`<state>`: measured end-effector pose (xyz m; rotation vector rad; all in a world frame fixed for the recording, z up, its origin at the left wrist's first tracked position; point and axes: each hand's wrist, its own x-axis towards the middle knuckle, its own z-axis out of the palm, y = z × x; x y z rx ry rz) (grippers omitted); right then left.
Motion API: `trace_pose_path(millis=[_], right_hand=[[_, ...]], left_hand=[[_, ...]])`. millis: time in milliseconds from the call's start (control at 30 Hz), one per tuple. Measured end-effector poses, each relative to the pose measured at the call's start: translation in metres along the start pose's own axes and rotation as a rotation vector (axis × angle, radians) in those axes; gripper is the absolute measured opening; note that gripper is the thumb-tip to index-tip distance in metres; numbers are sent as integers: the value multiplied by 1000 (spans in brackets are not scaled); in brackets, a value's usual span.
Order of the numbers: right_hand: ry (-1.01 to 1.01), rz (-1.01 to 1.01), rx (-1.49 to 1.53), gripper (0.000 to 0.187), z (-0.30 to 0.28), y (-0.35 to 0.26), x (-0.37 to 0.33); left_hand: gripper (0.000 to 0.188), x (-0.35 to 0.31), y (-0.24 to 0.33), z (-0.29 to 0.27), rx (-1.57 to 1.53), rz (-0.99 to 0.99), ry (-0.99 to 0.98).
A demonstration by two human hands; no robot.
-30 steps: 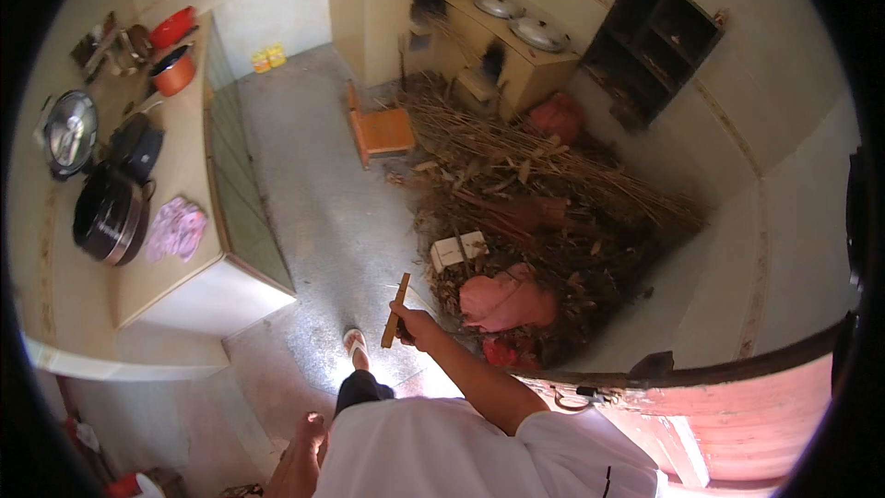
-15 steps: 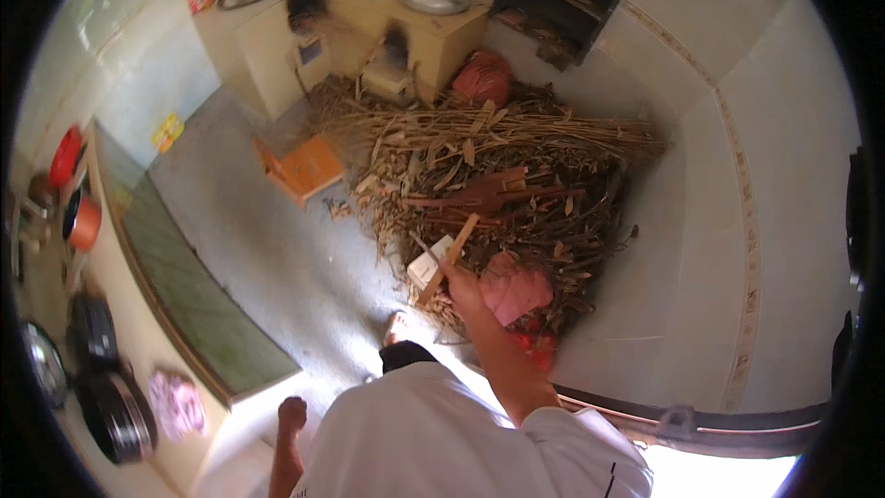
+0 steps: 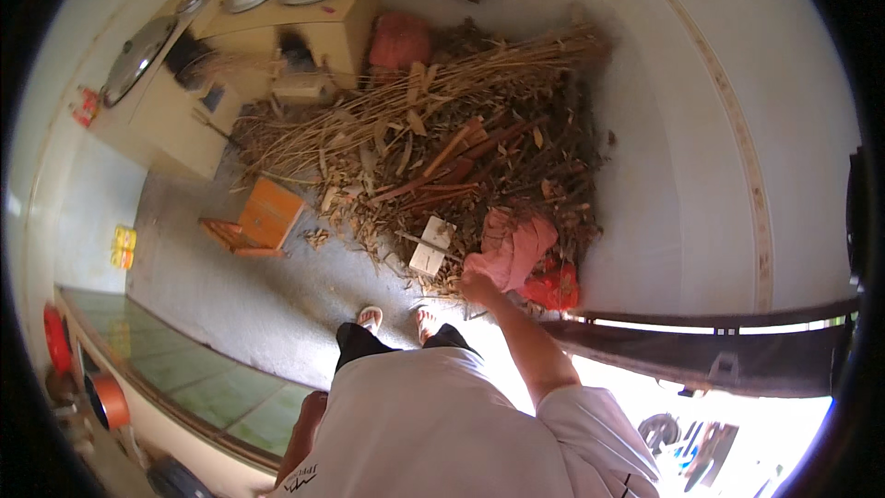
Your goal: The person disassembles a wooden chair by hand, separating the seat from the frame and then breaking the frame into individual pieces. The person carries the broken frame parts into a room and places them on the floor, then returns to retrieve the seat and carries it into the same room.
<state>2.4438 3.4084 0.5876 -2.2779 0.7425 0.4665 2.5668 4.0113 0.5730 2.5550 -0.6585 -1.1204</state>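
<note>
My right hand (image 3: 478, 288) is closed at the near edge of a heap of dry leaves and twigs. From its fingers a thin, grey-brown stick-like thing (image 3: 428, 245) points left across a pale rectangular block (image 3: 431, 258); its exact kind is unclear. Right beside the hand lies a crumpled pink bag (image 3: 513, 246), with a bright red plastic bag (image 3: 553, 287) next to it. Low on the left, my left hand (image 3: 313, 406) hangs by my side, in shadow and partly behind my white shirt. Its fingers look curled, and nothing shows in them.
Firewood strips (image 3: 452, 159) and long dry stalks (image 3: 516, 53) cover the heap. A small orange wooden chair (image 3: 269, 212) stands to its left. Behind is a tiled stove (image 3: 318, 46) with lidded pans. A green-topped ledge (image 3: 203, 373) runs along the left; a doorway opens at lower right.
The wooden strip has left my right hand; the stick-like thing stays in it. My view has turned and shifted, and my left hand has come closer to my body.
</note>
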Motion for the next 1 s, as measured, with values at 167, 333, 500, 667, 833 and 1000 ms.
trace_pose_path(millis=[167, 333, 500, 667, 833, 1000], right_hand=[[-300, 710, 48, 51, 162, 64, -179], [-106, 1133, 660, 40, 229, -13, -365], [95, 1158, 785, 35, 213, -112, -400], [382, 1225, 862, 36, 230, -136, -405], [474, 1295, 1052, 49, 277, -96, -447], [212, 1282, 1054, 59, 333, -20, -509]], left_hand=[[25, 134, -52, -85, 816, 714, -391], [13, 248, -40, -198, 276, 402, -6], [13, 310, 46, -265, 356, 480, 171], [11, 320, 144, -229, 182, 316, -116], [16, 265, 233, -129, 196, 332, -438], [14, 245, 266, -24, 363, 922, -263]])
